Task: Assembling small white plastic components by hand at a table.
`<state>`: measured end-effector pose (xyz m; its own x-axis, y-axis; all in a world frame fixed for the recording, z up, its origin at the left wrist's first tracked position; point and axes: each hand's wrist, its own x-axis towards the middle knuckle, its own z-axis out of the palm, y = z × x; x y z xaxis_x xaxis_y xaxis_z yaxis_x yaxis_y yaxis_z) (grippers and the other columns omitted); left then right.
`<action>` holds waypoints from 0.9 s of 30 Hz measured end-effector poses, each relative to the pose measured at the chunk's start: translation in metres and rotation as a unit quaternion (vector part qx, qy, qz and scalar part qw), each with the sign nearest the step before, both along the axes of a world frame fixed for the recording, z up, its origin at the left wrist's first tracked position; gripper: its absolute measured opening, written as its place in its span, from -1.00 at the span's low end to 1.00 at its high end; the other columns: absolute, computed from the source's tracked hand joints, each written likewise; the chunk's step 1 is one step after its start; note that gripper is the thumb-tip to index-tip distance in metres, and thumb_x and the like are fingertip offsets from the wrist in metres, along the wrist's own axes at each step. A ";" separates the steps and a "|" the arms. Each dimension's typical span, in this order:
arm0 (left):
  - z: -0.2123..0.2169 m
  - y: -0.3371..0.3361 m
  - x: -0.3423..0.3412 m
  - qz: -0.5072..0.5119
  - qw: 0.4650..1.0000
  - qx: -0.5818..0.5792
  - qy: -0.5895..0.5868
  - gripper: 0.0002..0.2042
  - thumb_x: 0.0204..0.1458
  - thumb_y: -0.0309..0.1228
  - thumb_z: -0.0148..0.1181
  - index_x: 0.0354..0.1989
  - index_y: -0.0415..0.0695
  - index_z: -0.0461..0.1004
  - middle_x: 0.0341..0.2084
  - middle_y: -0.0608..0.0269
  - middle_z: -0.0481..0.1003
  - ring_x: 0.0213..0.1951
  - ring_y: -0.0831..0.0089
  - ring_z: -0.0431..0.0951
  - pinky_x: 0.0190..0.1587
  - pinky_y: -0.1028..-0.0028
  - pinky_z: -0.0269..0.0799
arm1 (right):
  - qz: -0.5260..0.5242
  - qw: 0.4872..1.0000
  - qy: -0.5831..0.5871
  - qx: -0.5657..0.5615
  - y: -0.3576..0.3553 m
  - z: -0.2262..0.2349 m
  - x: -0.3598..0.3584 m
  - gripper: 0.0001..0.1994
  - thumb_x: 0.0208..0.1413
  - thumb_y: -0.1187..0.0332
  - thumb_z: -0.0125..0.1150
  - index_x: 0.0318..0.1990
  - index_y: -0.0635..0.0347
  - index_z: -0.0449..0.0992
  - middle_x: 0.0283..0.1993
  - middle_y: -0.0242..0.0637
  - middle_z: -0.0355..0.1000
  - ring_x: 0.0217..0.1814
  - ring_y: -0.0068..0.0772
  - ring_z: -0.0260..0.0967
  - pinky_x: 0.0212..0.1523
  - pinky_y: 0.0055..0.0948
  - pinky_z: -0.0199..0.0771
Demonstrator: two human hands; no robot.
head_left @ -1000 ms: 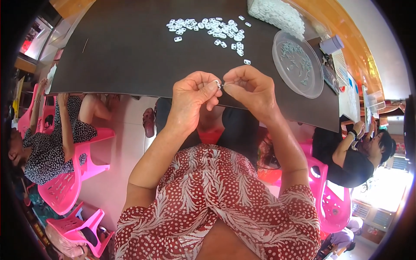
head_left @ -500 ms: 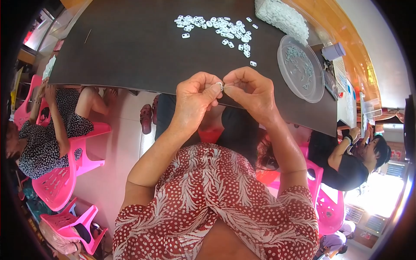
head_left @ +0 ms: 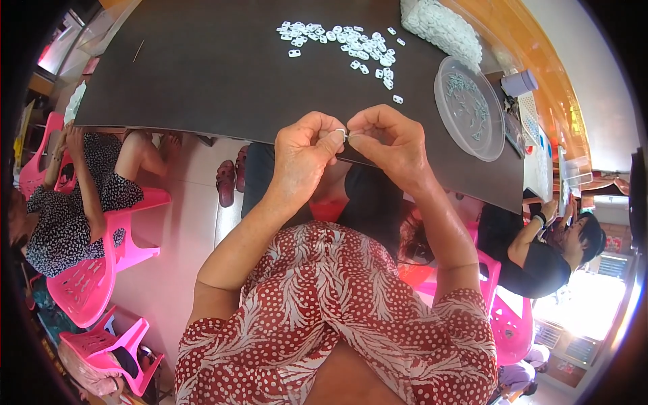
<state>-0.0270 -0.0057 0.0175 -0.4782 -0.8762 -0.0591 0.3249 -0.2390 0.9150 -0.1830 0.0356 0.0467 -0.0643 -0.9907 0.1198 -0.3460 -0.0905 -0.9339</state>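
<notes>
The left hand (head_left: 302,155) pinches a white piece (head_left: 341,132), thumb against forefinger, over the worktop's (head_left: 202,81) near edge; the right hand's (head_left: 393,143) fingertips come right beside it (whether closed on anything, I cannot tell).

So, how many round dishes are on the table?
1: the dish, to the right of the right hand, with small grey-green pieces in it. I see no others.
</notes>
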 end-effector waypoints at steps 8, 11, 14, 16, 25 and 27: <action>0.000 -0.001 0.004 0.000 1.000 -0.006 -0.008 -0.96 0.01 -0.59 0.06 -0.45 -0.26 0.43 -0.64 0.39 0.38 -0.59 0.71 0.29 -0.54 0.68 0.23 | 0.003 0.999 -0.049 0.020 -0.002 -0.003 0.003 -0.89 -0.06 0.52 0.18 -0.33 0.30 0.47 -0.44 -0.48 0.40 -0.42 -0.77 0.24 -0.41 -0.69 0.29; -0.003 0.000 0.004 0.007 0.999 -0.011 -0.029 -0.96 0.00 -0.58 0.07 -0.46 -0.26 0.43 -0.65 0.41 0.38 -0.60 0.72 0.29 -0.54 0.68 0.22 | 0.016 0.998 -0.045 0.040 -0.002 -0.001 0.002 -0.87 -0.05 0.56 0.18 -0.29 0.32 0.46 -0.37 -0.43 0.41 -0.34 -0.72 0.29 -0.32 -0.66 0.33; -0.006 0.001 0.003 0.029 0.997 -0.048 -0.047 -0.95 -0.01 -0.58 0.07 -0.47 -0.26 0.43 -0.66 0.42 0.38 -0.61 0.73 0.30 -0.55 0.67 0.22 | 0.024 0.997 -0.047 0.064 -0.002 0.000 0.004 -0.84 -0.04 0.61 0.18 -0.25 0.34 0.44 -0.30 -0.37 0.41 -0.26 -0.67 0.35 -0.22 -0.63 0.37; -0.008 0.000 0.003 0.043 0.996 -0.056 -0.061 -0.96 -0.02 -0.58 0.08 -0.47 -0.27 0.42 -0.67 0.40 0.38 -0.61 0.71 0.30 -0.55 0.65 0.22 | 0.023 0.996 -0.050 0.066 -0.002 -0.002 0.006 -0.83 -0.04 0.61 0.18 -0.25 0.34 0.44 -0.30 -0.37 0.41 -0.26 -0.66 0.35 -0.22 -0.63 0.37; -0.018 0.003 0.006 0.070 0.984 -0.131 -0.094 -0.93 0.05 -0.52 0.11 -0.40 -0.27 0.44 -0.59 0.43 0.39 -0.55 0.72 0.30 -0.54 0.70 0.23 | -0.014 0.993 -0.098 0.061 0.001 -0.006 0.018 -0.85 -0.03 0.60 0.19 -0.26 0.34 0.46 -0.35 -0.39 0.43 -0.31 -0.69 0.36 -0.27 -0.68 0.38; -0.011 0.003 0.006 0.072 0.993 -0.079 -0.059 -0.96 0.02 -0.58 0.09 -0.42 -0.29 0.43 -0.61 0.40 0.39 -0.57 0.71 0.31 -0.54 0.68 0.23 | -0.011 0.994 -0.105 0.031 0.001 -0.008 0.020 -0.86 0.00 0.60 0.15 -0.25 0.33 0.46 -0.35 -0.40 0.44 -0.32 -0.69 0.36 -0.27 -0.68 0.38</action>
